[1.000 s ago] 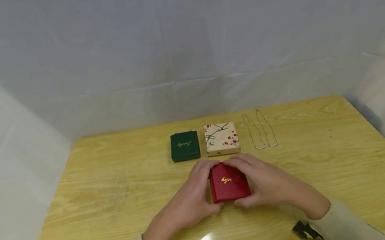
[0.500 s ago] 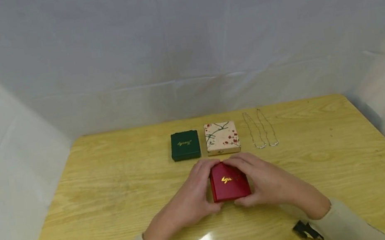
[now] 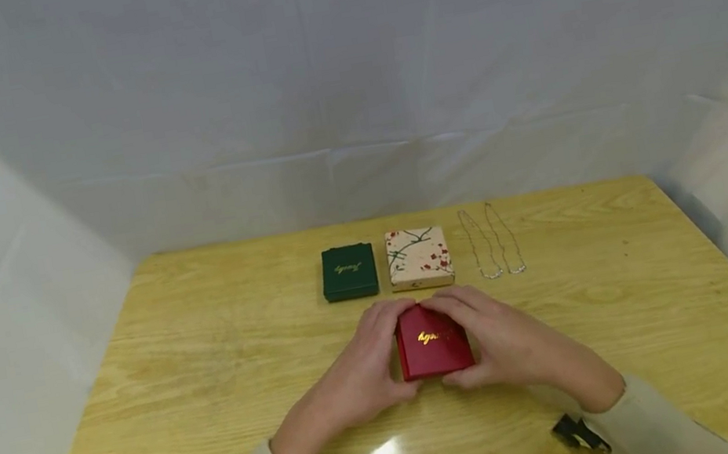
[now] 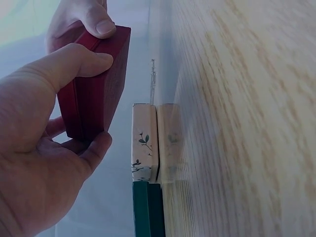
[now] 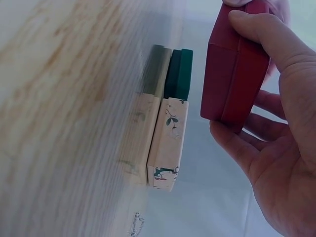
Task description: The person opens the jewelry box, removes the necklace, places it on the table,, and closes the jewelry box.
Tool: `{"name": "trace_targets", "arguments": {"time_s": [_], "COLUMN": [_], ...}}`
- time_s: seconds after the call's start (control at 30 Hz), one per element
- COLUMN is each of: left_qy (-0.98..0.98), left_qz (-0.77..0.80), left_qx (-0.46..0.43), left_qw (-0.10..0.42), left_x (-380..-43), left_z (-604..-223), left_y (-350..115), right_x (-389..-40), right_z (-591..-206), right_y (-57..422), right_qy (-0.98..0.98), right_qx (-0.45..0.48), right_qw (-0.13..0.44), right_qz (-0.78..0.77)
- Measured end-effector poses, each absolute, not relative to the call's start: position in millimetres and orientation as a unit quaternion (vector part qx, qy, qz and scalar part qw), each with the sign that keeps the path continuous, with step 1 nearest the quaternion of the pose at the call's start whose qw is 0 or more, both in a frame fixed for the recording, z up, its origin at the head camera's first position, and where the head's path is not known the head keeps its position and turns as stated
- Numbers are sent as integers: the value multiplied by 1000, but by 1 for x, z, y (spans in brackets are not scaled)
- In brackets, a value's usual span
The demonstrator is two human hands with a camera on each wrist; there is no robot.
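Observation:
Between both hands is a closed red jewelry box (image 3: 434,343) with gold lettering on its lid. My left hand (image 3: 372,368) grips its left side, thumb on the near edge and fingers round the far edge. On the right side my right hand (image 3: 496,341) holds it the same way. Both wrist views show the red box (image 4: 96,89) raised above the table. Beyond it lie a green jewelry box (image 3: 349,272) with gold lettering and a cream box (image 3: 419,259) printed with branches and red blossoms.
Two thin silver necklaces (image 3: 492,242) lie side by side on the wooden table (image 3: 214,362), right of the cream box. White sheeting (image 3: 328,90) hangs behind the table and at both sides. Light reflects off the table near the front.

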State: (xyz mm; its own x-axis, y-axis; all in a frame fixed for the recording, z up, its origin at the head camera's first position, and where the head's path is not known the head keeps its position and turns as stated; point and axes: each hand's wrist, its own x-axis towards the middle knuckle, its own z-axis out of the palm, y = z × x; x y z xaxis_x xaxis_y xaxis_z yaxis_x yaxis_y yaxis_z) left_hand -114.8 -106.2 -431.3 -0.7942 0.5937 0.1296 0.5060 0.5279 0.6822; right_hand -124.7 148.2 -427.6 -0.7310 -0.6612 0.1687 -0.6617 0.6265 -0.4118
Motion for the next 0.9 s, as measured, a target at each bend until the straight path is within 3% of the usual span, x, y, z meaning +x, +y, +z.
{"name": "trace_targets", "arguments": {"time_s": [0.9], "left_qy": [879], "left_qz": [356], "left_qx": [312], "left_qw": [62], "left_x": [-114], "left_z": [-429], "left_y": [-106], "right_x": [-125], "right_z": [-426], "right_y": [147], "right_qy": [-896], "right_qx": [380], "right_qw": [15], "right_qz": [228]}}
